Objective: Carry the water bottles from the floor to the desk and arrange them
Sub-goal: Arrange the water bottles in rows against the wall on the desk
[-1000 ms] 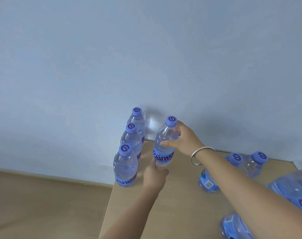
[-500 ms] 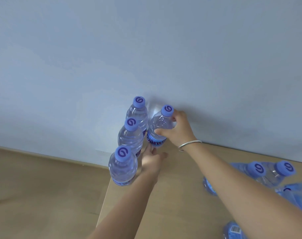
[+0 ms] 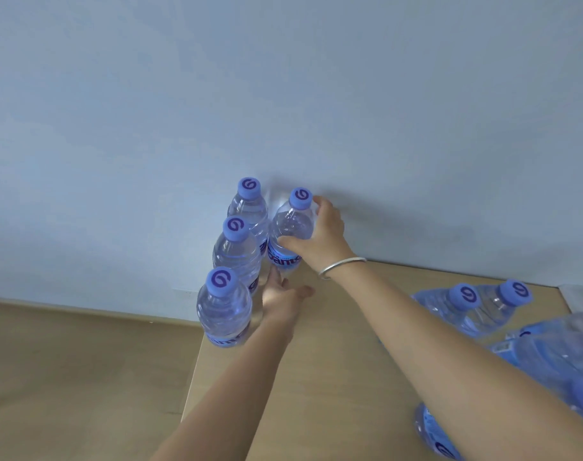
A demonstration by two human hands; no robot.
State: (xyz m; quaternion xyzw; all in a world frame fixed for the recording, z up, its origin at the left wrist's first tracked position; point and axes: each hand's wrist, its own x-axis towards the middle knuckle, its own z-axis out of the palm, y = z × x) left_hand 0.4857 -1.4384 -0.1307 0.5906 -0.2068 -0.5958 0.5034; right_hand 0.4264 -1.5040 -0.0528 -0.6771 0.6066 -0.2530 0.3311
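Bottles [image 3: 483, 311] lie loose on the desk [image 3: 333, 377] nearby. Farther on, left hand [image 3: 283, 302], fingers extended, steadies the base while right hand [image 3: 320, 236] grasps the fourth bottle [image 3: 290, 234] by the wall; a careless nudge could topple the row [image 3: 235, 251] at the desk's edge.

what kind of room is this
Probably an office or plain room: a light wooden desk pushed against a bare pale blue wall, and wood-look floor beside it. Nothing else narrows it down.
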